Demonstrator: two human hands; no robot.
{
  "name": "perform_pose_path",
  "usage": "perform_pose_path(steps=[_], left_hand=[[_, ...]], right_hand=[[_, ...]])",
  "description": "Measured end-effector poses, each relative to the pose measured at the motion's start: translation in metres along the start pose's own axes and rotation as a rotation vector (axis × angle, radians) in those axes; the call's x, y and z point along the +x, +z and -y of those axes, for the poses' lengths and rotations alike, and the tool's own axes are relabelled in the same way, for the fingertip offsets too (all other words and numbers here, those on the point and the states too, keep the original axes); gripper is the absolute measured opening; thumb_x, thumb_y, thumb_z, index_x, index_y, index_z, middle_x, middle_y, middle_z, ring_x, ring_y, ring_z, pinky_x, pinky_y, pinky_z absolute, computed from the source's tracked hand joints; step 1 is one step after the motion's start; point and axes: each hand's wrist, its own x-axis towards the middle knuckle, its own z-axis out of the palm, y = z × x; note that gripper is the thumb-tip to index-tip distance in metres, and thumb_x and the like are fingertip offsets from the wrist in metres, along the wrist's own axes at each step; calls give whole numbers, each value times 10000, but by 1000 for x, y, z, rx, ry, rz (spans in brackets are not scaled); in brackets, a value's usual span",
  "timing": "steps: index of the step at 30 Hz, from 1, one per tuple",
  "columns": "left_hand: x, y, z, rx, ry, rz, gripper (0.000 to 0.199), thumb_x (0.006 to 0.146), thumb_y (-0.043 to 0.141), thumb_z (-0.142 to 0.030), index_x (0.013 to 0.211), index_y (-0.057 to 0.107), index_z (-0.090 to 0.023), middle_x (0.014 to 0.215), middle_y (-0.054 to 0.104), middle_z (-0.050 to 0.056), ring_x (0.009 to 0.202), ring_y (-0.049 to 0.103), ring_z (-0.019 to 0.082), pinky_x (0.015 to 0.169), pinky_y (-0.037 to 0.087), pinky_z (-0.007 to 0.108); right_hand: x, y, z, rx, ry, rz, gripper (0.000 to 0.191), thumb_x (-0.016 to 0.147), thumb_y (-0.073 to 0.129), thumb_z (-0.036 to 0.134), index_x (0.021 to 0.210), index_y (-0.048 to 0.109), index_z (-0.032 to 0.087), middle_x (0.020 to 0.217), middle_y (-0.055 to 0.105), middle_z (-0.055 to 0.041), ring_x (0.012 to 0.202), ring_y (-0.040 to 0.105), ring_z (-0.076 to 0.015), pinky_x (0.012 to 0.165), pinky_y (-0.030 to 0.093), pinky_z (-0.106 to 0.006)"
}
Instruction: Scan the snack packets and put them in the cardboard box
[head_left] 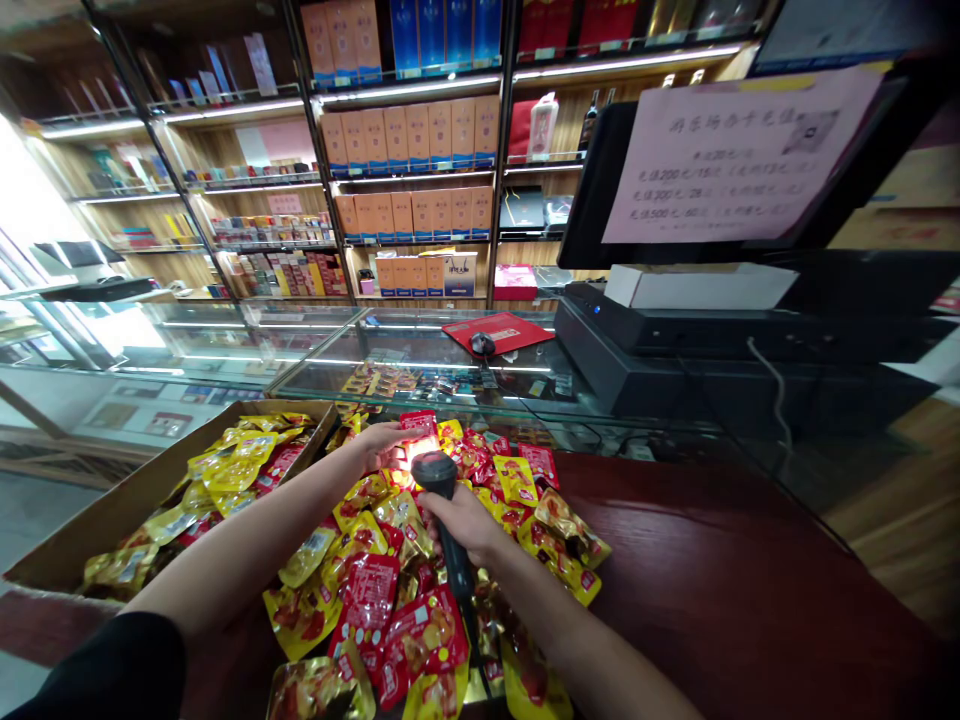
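Observation:
A black handheld scanner (pixel 454 550) is wrapped in the fingers of my right hand (pixel 461 522), its head pointing away from me. Bright light from it falls on a red snack packet (pixel 418 425), which my left hand (pixel 384 445) holds by its left side just beyond the scanner head. Beneath both hands spreads a heap of red, yellow and gold snack packets (pixel 367 590) on the dark red tabletop (pixel 675 560). To the left, an open cardboard box (pixel 71 535) holds more packets of the same kinds.
A glass display counter (pixel 315 345) runs behind the heap, with a red mouse pad (pixel 517 330) and black mouse (pixel 482 344) on it. At the right stands a monitor (pixel 600 180) with a paper sign (pixel 735 165). Shelves of boxed goods line the back wall.

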Motion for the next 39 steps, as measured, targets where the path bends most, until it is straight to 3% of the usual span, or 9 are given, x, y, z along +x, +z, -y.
perform_pose_path(steps=[4,10,16,19,23,26,30,35,39], left_hand=[[-4,1,0,-3,-15,-6,485,538,857,-371,909,622,-164,729,659,19,562,606,136,550,535,286],[-15,7,-1,-13,-68,34,488,514,871,-340,886,608,-163,726,684,30,556,636,155,538,542,286],[-18,16,3,-28,-120,99,439,552,856,-325,874,611,-156,768,700,43,558,639,144,556,539,273],[-22,14,0,-84,-182,144,450,657,752,-497,888,608,-139,784,698,70,601,659,177,575,553,312],[-39,0,-7,-192,-230,206,646,740,456,-739,899,571,-123,737,677,107,604,662,225,575,556,373],[-58,-19,-11,-243,-213,212,708,768,322,-765,932,559,-119,738,667,121,605,657,236,577,552,379],[-86,-56,-12,-301,-195,173,724,788,303,-749,1015,555,-110,861,674,149,694,671,258,617,558,398],[-129,-124,-14,-341,-116,115,681,790,369,-724,1025,571,-117,895,676,147,740,677,264,648,565,405],[-169,-178,-11,-349,-65,-44,648,795,386,-710,988,585,-124,842,672,122,675,664,245,599,563,389]], right_hand=[[0,-3,6,10,-41,-32,172,674,658,285,652,547,156,497,513,32,425,478,-101,396,382,-224],[7,-25,20,126,-195,-305,194,613,709,194,795,660,143,602,596,25,533,519,-87,521,434,-195],[13,-52,35,556,34,-70,118,728,540,159,819,611,140,922,693,-95,921,652,-186,837,521,-315],[10,-57,41,628,42,-11,126,743,523,148,855,579,144,1020,684,-129,1039,632,-220,920,496,-397],[7,-50,42,626,48,23,148,748,524,149,890,566,136,1072,668,-156,1082,619,-241,947,480,-440],[12,-32,40,583,61,35,142,743,533,158,877,573,136,1046,674,-151,1044,636,-239,914,504,-421],[24,8,42,496,96,59,122,726,551,164,838,586,132,986,679,-134,954,663,-213,861,529,-359],[37,76,53,443,125,205,142,711,563,159,841,603,118,917,670,-111,885,661,-191,863,520,-344],[52,140,54,364,121,343,86,714,542,157,769,594,117,756,635,-74,762,651,-174,838,522,-350]])
